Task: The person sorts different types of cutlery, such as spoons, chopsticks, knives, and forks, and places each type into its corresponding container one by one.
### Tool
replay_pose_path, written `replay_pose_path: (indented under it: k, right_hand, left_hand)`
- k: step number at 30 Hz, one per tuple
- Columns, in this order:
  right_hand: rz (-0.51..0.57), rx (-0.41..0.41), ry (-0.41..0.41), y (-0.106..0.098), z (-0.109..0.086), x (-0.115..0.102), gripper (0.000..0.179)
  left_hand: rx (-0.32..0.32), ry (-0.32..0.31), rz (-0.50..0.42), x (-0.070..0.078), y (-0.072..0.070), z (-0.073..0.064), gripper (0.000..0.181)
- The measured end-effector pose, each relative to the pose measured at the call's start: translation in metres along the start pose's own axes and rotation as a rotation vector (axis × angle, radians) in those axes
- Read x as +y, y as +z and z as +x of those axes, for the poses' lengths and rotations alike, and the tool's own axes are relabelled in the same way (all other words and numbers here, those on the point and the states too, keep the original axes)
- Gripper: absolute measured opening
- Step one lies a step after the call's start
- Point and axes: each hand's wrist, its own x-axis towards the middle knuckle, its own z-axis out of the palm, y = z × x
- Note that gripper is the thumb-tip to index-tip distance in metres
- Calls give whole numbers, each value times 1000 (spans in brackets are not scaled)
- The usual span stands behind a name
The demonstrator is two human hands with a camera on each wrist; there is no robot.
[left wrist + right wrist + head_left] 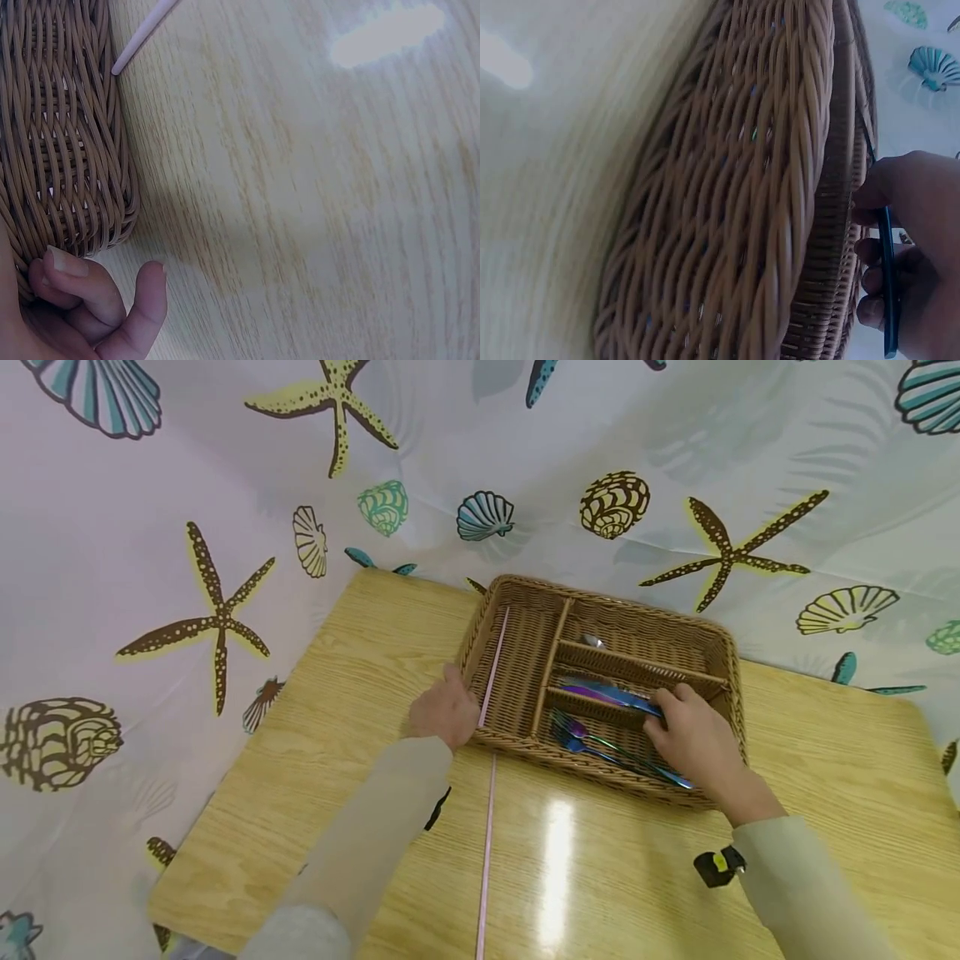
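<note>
A brown wicker cutlery basket (637,606) with compartments stands on the table. My left hand (444,708) grips its front left corner, fingers curled against the wicker (71,150) in the left wrist view. My right hand (693,735) pinches the handle of a blue table knife (626,695), which shows as a dark handle (889,285) in the right wrist view. The knife's blade lies over the middle compartment, beside a purple knife (592,693). Blue and purple forks (576,745) lie in the front compartment. A spoon (592,641) is in the back one.
A thin pink strip (495,668) lies in the basket's left compartment, and another pink strip (486,860) runs along the wooden table (315,760) in front. A cloth (525,460) printed with shells and starfish hangs behind and to the left.
</note>
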Motion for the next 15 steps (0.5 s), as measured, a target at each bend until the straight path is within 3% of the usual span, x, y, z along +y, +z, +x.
replay_pose_path:
  k: [7,15]
  right_hand:
    - [39,-123,79,6,24,10,44]
    - [42,-208,57,30,35,21,51]
  left_hand:
    - [-14,-11,-1,0,0,0,40]
    - [22,3,-13,-2,1,-1,23]
